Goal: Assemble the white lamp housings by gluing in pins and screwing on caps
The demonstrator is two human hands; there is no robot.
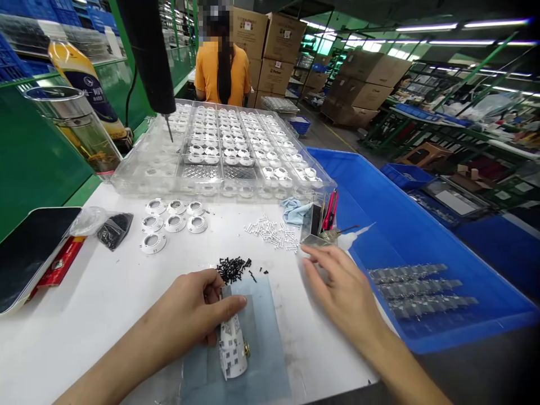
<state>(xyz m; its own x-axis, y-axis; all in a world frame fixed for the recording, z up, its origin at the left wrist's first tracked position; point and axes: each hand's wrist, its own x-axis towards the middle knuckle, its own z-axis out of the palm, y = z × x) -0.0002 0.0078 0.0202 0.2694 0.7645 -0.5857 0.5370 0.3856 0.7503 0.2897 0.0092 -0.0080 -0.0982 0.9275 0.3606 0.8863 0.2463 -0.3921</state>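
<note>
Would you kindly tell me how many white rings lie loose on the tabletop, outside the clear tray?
7 white rings: three in the row nearest the clear tray, three in the middle row, and one alone in front at the left. None seems hidden.

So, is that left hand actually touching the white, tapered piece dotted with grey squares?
Touching. The head view shows the left hand gripping the white, tapered piece near its narrow upper end, with thumb and fingers closed around it.
</note>
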